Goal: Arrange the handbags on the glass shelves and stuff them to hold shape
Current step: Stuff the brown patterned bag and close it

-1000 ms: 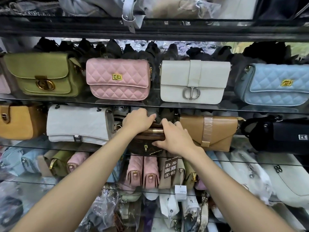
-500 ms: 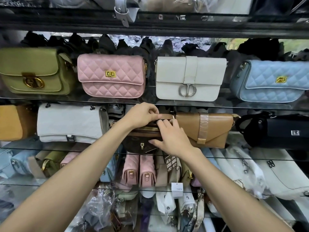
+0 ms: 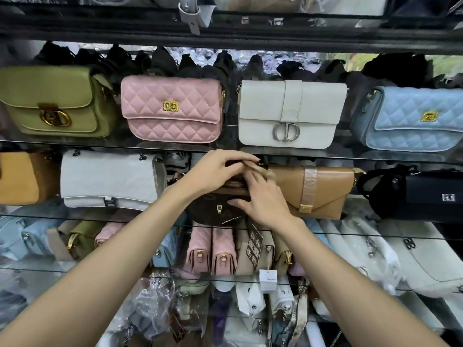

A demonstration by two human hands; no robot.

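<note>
On the middle glass shelf (image 3: 375, 160), between a white quilted bag (image 3: 107, 180) and a tan envelope bag (image 3: 325, 191), the left hand (image 3: 220, 171) curls over the dark brown patterned handbag's (image 3: 215, 209) top while the right hand (image 3: 263, 199) presses flat-fingered against its front, so seating seems underway, and squaring it upright likely comes next.

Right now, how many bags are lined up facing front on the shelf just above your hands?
4, left to right: olive green bag, pink quilted bag, white bag, light blue quilted bag. Dark items sit behind them, so more bags may be hidden there or beyond the frame edges.
</note>
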